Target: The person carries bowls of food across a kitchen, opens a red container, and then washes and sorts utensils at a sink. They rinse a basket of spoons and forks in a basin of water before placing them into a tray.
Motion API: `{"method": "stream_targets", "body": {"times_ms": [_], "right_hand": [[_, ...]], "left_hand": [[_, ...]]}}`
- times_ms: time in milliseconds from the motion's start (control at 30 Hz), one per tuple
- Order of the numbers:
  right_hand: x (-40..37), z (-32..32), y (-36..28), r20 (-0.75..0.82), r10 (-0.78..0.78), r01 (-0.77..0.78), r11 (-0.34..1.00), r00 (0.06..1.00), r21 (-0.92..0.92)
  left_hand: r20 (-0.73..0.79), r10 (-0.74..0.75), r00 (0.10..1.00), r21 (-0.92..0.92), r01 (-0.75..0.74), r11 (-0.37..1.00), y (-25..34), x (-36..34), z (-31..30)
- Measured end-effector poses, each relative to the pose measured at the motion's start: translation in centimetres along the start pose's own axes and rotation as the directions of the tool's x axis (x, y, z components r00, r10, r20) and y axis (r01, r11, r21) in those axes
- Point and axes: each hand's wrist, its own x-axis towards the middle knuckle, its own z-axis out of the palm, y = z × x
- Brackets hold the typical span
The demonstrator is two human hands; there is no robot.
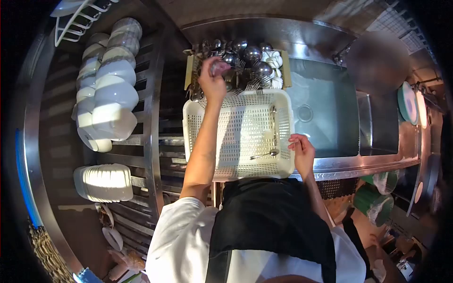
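Note:
My left hand (213, 79) is over the left part of a cutlery holder, its fingers curled in; what they hold, if anything, cannot be made out. Around it stand ladles (254, 54), forks (257, 84) and white spoons (274, 63), packed together. In front of the holder lies a white perforated plastic basket (189, 141), with my left forearm across its left side. Inside it are a spoon (272, 153) near the front and a long thin metal utensil (274, 125) along the right wall. My right hand (303, 150) is beside the basket's right rim, fingers loosely bent and nothing visible in them.
A sink basin (323, 108) lies to the right, with a faucet (338, 59) behind it. Stacked white bowls (115, 94) and a stack of white dishes (104, 183) stand on the slatted metal rack (153, 118) at left. Green containers (373, 203) are at lower right.

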Motion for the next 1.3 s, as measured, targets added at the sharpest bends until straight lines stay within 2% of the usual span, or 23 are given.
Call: {"method": "stream_targets", "body": {"times_ms": [100,133,233,300,333,367,433,467,500,567,600,633,700,733,767,800,900,967,1000,1100,1167,1233,1300], "right_hand": [[2.1,1.6,-1.4,0.060,-0.038,0.037,0.999,0.997,0.019],[2.7,2.2,-1.9,0.083,-0.059,0.054,0.997,0.995,0.059],[4.3,3.4,-3.2,0.154,-0.106,0.106,0.994,0.982,0.012],[4.9,4.1,-3.9,0.162,-0.098,0.095,0.995,0.982,0.023],[5.2,4.4,-3.9,0.181,-0.100,0.097,0.995,0.978,0.028],[5.2,4.7,-3.9,0.201,-0.104,0.099,0.995,0.974,0.036],[4.4,5.6,-3.0,0.232,-0.113,0.119,0.993,0.966,-0.014],[4.7,5.8,-2.6,0.255,-0.127,0.149,0.986,0.959,-0.068],[4.7,5.6,-2.3,0.252,-0.128,0.150,0.986,0.959,-0.073],[4.4,5.3,-1.8,0.318,-0.239,0.330,0.903,0.918,-0.275],[4.1,4.8,-1.8,0.378,-0.059,0.225,0.882,0.924,-0.413],[3.9,4.8,-1.2,0.379,-0.063,0.229,0.882,0.923,-0.411],[2.8,5.6,1.3,0.503,-0.187,0.528,0.456,0.844,-0.716],[2.4,6.2,2.1,0.512,-0.067,0.453,0.573,0.857,-0.683],[2.0,6.5,1.6,0.516,-0.076,0.463,0.568,0.853,-0.680],[1.8,7.0,1.1,0.535,-0.045,0.476,0.523,0.844,-0.707],[2.0,7.2,1.8,0.554,-0.010,0.480,0.513,0.832,-0.712],[1.8,7.0,2.8,0.528,-0.039,0.460,0.548,0.849,-0.699],[1.7,6.9,2.7,0.532,-0.040,0.466,0.541,0.846,-0.700],[2.2,6.3,2.0,0.534,-0.069,0.460,0.608,0.843,-0.647],[2.1,5.7,2.0,0.521,-0.116,0.467,0.633,0.846,-0.617],[2.1,5.9,2.5,0.503,-0.115,0.454,0.630,0.857,-0.630],[2.0,6.1,2.5,0.504,-0.095,0.448,0.618,0.858,-0.646]], "left_hand": [[0.093,0.058,0.994,0.258,-0.080,0.963,-1.5,-2.8,-2.0],[0.068,0.051,0.996,0.285,-0.069,0.956,-1.0,-3.6,-2.7],[-0.102,0.306,0.946,0.319,-0.260,0.911,4.0,-3.9,-3.4],[-0.298,0.330,0.896,0.185,-0.285,0.941,4.2,-2.4,-5.3],[-0.365,0.225,0.903,0.006,-0.239,0.971,3.0,-1.8,-6.4],[-0.365,0.223,0.904,0.007,-0.237,0.971,1.8,-2.0,-7.4],[-0.075,0.042,0.996,0.389,-0.009,0.921,0.3,-2.2,-8.9],[0.241,0.030,0.970,0.542,-0.160,0.825,2.3,-3.1,-8.7],[0.378,-0.030,0.925,0.658,-0.246,0.711,3.5,-3.5,-9.0],[0.343,-0.112,0.933,0.699,-0.174,0.694,5.3,-4.0,-9.9],[0.260,-0.100,0.960,0.749,-0.136,0.648,4.2,-3.8,-11.5],[0.174,-0.080,0.981,0.796,-0.092,0.599,2.8,-3.4,-12.8],[0.085,0.029,0.996,0.859,-0.088,0.505,1.4,-2.3,-13.3],[0.111,-0.082,0.990,0.857,-0.054,0.512,0.5,-1.4,-13.8],[0.136,-0.189,0.973,0.855,-0.019,0.519,0.0,-0.6,-13.8],[0.140,-0.012,0.990,0.858,-0.115,0.500,-0.5,0.2,-13.7],[0.130,0.119,0.984,0.864,-0.172,0.473,1.2,3.4,-11.3],[0.311,0.033,0.950,0.863,-0.297,0.410,-2.2,6.6,-10.9],[0.303,0.036,0.952,0.863,-0.290,0.413,-3.0,7.0,-10.2],[0.351,0.177,0.920,0.797,-0.392,0.460,-4.4,9.3,-6.6],[0.191,0.177,0.965,0.792,-0.259,0.554,-4.8,10.7,-4.6],[0.165,0.085,0.983,0.860,-0.185,0.475,-6.7,12.8,-3.2],[0.134,-0.191,0.972,0.906,-0.043,0.420,-11.5,15.6,-2.5]]}}
